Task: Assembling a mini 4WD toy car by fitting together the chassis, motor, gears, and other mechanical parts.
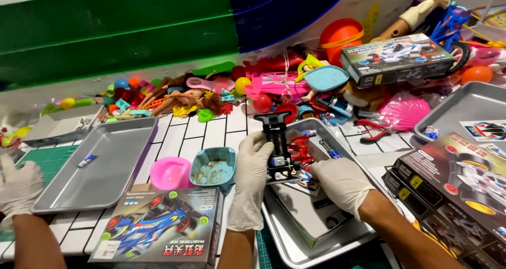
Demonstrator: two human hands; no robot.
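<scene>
Right now we hold a black toy car chassis [279, 147] upright over the metal tray [295, 250], which serves as our landmark. Our left hand [252, 166], in a white glove, wraps around the chassis from the left side, fingers curled closed against it. Our right hand [340, 182], also gloved, rests lower on the right of the chassis, fingers bent in toward its base; we cannot tell exactly how much of it this hand grips. A red part [301, 149] sits just beside the chassis, above the tray. Inside the tray lies a grey box [308, 213], under our hands. Left of the tray stand a teal bowl [213, 167] and a pink bowl [169, 173], and in front of these a toy car box [158, 232]. Further left is a second metal tray [121, 163], and beyond it another person's gloved hand [18, 187]. Behind the tray, toys are piled against the wall.
</scene>
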